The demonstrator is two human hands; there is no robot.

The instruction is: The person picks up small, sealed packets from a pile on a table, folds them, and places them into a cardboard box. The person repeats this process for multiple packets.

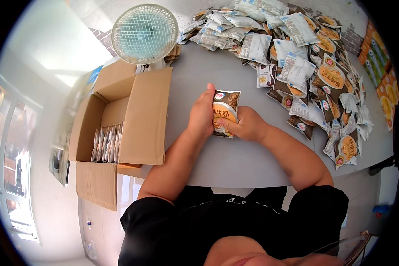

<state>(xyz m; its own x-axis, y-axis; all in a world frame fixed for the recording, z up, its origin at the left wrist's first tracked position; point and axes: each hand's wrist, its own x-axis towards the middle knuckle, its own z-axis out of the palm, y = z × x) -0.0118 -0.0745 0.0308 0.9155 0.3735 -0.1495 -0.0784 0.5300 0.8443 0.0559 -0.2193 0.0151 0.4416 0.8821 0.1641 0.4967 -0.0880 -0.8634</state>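
- One brown and white pouch sits upright between my two hands, above the middle of the grey desk.
- My left hand is closed around its left side; my right hand pinches its lower right.
- One open cardboard box at my left overhangs the desk's near edge, a row of pouches inside.
- One round fan stands beyond it.
- A heap of pouches, too many to count, fills the right; bare desk lies between it and the box.

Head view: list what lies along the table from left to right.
Open cardboard box with pouches standing inside → left hand → brown pouch held in both hands → right hand → heap of pouches.
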